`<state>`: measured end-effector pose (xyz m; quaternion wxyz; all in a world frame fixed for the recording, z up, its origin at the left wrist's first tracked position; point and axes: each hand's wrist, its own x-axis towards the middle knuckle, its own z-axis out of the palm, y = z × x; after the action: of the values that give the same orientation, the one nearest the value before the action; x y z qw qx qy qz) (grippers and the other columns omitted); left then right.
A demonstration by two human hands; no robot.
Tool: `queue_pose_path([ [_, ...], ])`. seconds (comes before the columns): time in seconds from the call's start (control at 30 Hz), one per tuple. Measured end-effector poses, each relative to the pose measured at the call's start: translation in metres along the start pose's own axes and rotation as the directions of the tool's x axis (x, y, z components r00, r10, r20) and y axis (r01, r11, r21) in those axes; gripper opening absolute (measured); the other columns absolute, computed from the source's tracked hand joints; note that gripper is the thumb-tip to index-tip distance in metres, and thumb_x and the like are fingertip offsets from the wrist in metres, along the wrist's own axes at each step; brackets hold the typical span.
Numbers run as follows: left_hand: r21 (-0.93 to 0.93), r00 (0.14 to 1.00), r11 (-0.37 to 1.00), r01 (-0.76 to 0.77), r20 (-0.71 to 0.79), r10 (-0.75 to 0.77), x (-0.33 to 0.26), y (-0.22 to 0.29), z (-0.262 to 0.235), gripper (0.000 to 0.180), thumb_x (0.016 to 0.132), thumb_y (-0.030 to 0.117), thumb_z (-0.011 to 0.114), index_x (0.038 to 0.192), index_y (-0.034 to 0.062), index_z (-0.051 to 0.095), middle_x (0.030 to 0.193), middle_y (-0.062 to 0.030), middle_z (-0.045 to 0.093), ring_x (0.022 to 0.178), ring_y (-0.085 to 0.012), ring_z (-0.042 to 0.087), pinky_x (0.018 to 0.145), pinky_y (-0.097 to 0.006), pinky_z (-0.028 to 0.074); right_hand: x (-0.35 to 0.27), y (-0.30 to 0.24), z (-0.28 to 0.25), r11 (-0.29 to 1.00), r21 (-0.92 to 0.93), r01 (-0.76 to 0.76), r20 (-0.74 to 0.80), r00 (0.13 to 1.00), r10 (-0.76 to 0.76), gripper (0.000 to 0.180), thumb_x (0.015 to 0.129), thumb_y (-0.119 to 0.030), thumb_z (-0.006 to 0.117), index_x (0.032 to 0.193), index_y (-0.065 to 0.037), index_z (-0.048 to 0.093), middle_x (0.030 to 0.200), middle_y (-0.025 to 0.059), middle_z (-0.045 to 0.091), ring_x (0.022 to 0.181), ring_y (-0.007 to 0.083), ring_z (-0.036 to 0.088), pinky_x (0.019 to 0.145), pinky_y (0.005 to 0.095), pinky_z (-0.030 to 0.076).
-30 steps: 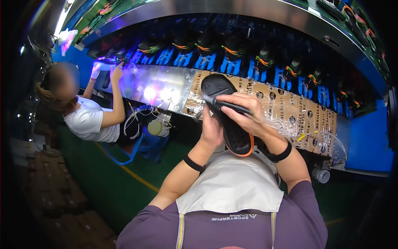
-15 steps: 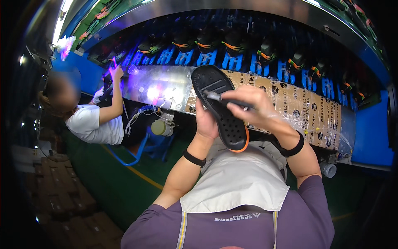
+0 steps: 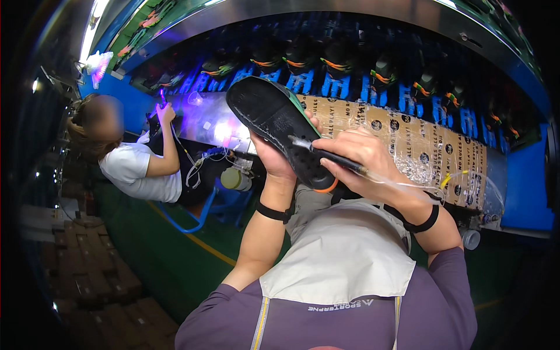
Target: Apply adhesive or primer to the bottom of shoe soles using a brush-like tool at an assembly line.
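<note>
My left hand (image 3: 273,158) grips a black shoe sole (image 3: 265,114) from its side and underneath, fingertips showing past its right edge. The sole slants, with its wide end far left and its orange-edged heel toward my apron. Small holes dot its heel part, and a whitish wet line runs along its near-left border. In my right hand (image 3: 364,154) is a glue brush (image 3: 341,160) with a black handle. Its pale bristles touch the sole just above the holes. A clear tube (image 3: 402,185) trails from the handle's back end over my wrist.
Behind the sole runs a bench (image 3: 402,149) covered with printed cardboard and clear film. Beyond it, dark shoes with orange trim (image 3: 336,61) line up on blue supports (image 3: 335,86). A co-worker (image 3: 143,166) sits at left under purple light, near a pale jar (image 3: 234,179).
The sole has moved left and tilted over, showing its green-tinged right side. My right hand has turned, and the brush has moved slightly lower, toward the heel holes.
</note>
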<state>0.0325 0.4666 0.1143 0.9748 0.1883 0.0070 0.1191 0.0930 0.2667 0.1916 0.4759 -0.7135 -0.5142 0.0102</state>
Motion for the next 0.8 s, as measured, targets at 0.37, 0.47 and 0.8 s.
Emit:
queue_pose_path([
  [0.37,0.006,0.998,0.999,-0.047,0.031,0.047,0.020,0.037,0.031,0.097,0.090,0.083,0.048,0.132,-0.0043,0.055,0.120,-0.0181,0.062,0.104,-0.0307,0.061,0.096,-0.045,0.053,0.008,-0.011,-0.018,0.988,0.072,0.138,0.283,0.947,-0.153,0.028,0.088,-0.011,0.079,0.116,-0.008,0.075,0.093,0.0109,0.073,0.090,0.0312,0.070,0.089,0.0429,0.051],
  [0.47,0.096,0.992,0.995,-0.024,0.123,0.012,0.024,0.047,0.039,0.102,0.088,0.086,0.047,0.135,-0.0037,0.055,0.124,-0.0210,0.062,0.105,-0.0334,0.063,0.097,-0.047,0.054,0.014,-0.008,-0.023,0.900,0.403,0.163,0.259,0.923,-0.283,0.032,0.085,-0.011,0.082,0.117,-0.010,0.078,0.085,0.0090,0.070,0.076,0.0278,0.064,0.077,0.0408,0.047],
  [0.8,0.449,0.965,0.893,0.020,0.225,-0.135,0.059,0.070,0.052,0.119,0.083,0.095,0.043,0.151,-0.0029,0.046,0.138,-0.0297,0.060,0.118,-0.0434,0.067,0.103,-0.054,0.056,0.026,-0.001,-0.031,0.985,0.160,0.065,0.287,0.952,-0.109,0.034,0.085,-0.008,0.081,0.119,-0.006,0.076,0.085,0.0106,0.069,0.078,0.0289,0.065,0.069,0.0420,0.048],
])
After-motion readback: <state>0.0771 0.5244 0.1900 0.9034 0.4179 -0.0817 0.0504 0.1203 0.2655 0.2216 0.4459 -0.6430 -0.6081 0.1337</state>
